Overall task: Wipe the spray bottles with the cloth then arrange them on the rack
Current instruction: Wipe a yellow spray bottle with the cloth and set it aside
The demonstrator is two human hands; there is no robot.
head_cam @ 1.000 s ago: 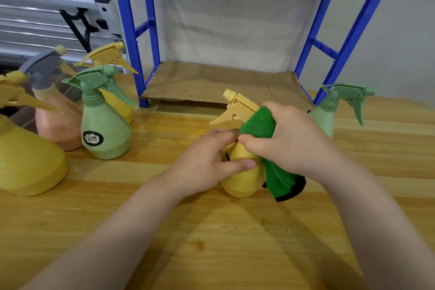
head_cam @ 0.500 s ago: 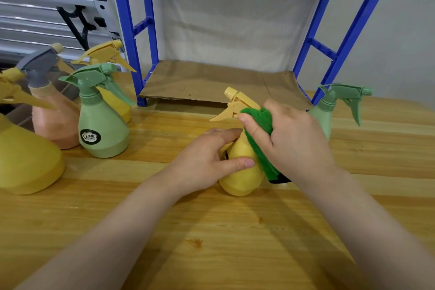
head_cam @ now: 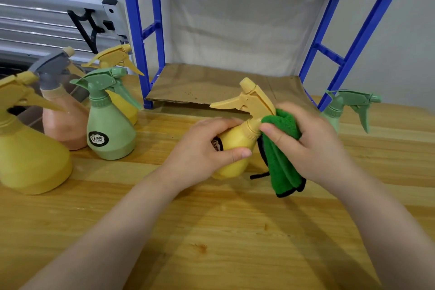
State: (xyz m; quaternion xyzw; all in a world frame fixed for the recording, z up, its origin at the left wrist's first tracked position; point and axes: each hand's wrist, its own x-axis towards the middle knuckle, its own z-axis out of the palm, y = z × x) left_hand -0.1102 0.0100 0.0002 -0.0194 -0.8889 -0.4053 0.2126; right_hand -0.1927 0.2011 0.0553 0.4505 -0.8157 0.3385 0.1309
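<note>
Bright, even indoor light, soft and without harsh glare.

Faint broad shadows of the forearms fall on the wooden table toward the viewer. The wide lens bends the blue rack posts outward and stretches the edges. The right hand shows slight motion blur; the picture is a little soft overall, with faint sheen on the tabletop.

Six spray bottles around the rack: three yellow, two green, one peach; one green cloth.
</note>
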